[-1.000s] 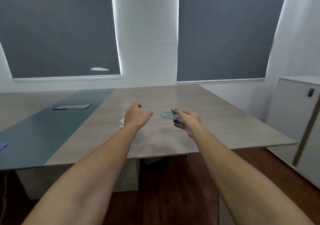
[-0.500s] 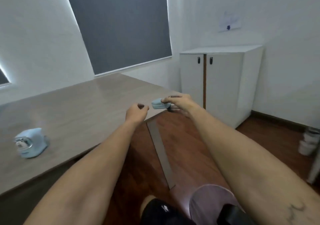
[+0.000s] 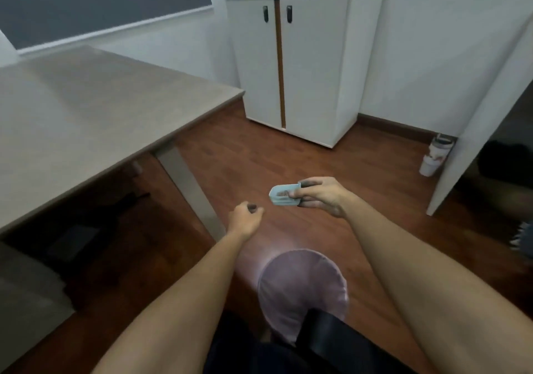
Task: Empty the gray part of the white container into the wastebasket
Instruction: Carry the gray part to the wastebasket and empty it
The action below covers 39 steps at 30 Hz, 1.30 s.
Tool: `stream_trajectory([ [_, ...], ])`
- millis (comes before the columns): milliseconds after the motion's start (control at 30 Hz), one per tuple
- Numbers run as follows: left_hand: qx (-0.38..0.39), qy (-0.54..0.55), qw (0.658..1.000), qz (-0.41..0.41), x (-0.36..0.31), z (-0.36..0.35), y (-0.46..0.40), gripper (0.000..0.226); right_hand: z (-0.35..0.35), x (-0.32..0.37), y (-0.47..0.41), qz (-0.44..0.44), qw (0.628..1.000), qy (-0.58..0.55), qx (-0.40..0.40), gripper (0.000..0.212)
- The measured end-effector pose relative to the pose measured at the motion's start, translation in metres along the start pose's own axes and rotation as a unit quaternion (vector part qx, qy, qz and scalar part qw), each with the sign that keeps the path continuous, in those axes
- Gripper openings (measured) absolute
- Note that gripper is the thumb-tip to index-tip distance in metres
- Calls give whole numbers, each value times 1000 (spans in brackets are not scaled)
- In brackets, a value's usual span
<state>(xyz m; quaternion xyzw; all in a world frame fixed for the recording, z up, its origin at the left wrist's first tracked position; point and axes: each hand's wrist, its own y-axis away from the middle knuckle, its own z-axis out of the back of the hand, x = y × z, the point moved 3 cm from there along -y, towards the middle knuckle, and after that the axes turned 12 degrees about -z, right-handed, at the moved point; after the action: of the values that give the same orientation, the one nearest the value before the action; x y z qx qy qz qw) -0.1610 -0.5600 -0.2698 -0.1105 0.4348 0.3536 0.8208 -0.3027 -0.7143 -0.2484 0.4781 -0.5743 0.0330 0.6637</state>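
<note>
A small grey plastic tray (image 3: 284, 195), shallow and rounded, with brownish scraps inside, is held level above the wooden floor (image 3: 360, 172) — pinched between thumb and fingers (image 3: 310, 184) of the right hand (image 3: 320, 196). The left hand (image 3: 245, 221) hangs beside it, loosely curled and holding nothing. The round wastebasket with a pale lilac liner (image 3: 302, 290) stands nearer the person, below the forearms. The tray appears already carried clear of the wood-topped bench (image 3: 86, 108); bringing it over the basket and tipping it out remain undone.
</note>
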Motion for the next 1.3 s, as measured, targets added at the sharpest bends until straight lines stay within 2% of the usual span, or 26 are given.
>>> stream_trajectory([
  [167,89,-15,992,88,80,-73,-5,55,34,-84,-51,-78,996,45,-13,53],
  [233,114,-24,988,101,99,-92,2,55,43,-116,-71,-106,991,74,-24,57],
  [333,113,-63,985,115,137,-117,5,64,51,-157,-92,-146,981,122,-37,53],
  [467,120,-55,978,159,177,-143,13,68,55,-207,-111,-181,962,198,-49,48],
  [567,114,-56,981,146,196,-153,23,66,53,-237,-127,-166,932,315,-64,41],
  [667,103,-71,986,114,206,-158,29,69,49,-253,-134,-169,873,452,-77,30],
  [767,94,-80,988,93,213,-162,31,73,43,-263,-139,-159,823,538,-88,41],
  [900,83,-89,988,94,214,-166,33,73,34,-273,-143,-182,777,594,-103,73],
  [1100,75,-84,990,89,218,-166,34,71,28,-281,-146,-188,748,625,-123,71],
  [1300,69,-81,990,95,217,-166,33,68,24,-276,-148,-183,742,633,-121,68],
])
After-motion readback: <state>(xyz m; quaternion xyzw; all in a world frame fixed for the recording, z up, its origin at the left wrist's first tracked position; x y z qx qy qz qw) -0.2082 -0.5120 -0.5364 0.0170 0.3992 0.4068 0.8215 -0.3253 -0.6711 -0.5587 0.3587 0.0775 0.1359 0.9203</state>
